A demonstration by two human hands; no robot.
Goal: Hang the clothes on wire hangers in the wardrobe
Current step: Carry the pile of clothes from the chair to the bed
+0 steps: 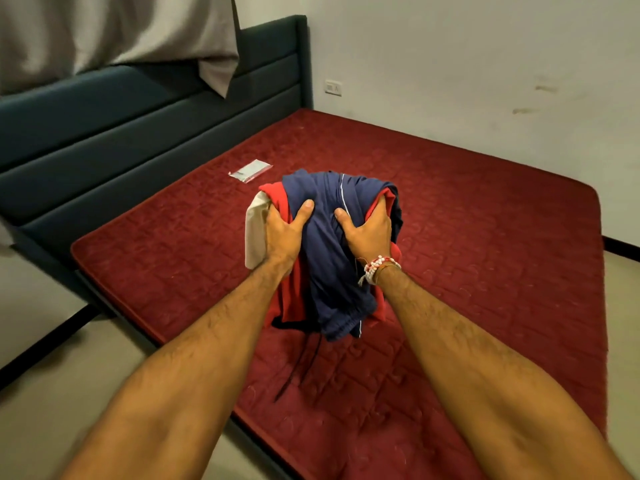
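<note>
I stand at the corner of a bare, dark red quilted mattress (485, 254). Its near edge runs diagonally across my view, with pale floor (41, 306) open on my left. A dark teal padded headboard (104, 133) lines the mattress's left side, and a plain wall (450, 64) closes in its far side, carrying a socket (332, 87). Grey cloth (104, 29) hangs over the headboard at upper left. Most of the mattress surface lies open. One small clear plastic packet (250, 170) lies on it near the headboard, well beyond my hands.

Both my bare arms reach forward, holding a bundle of clothes (325, 265) over the middle of the mattress. My left hand (282, 233) and right hand (367, 233) clamp it from either side, with the thumbs pressed into the top and the other fingers curled round out of sight. A beaded bracelet (375, 266) circles my right wrist.

The bundle is crumpled. Navy fabric with a thin white stripe drapes over red cloth, and a cream piece shows at its left. A dark drawstring (298, 368) dangles below.
</note>
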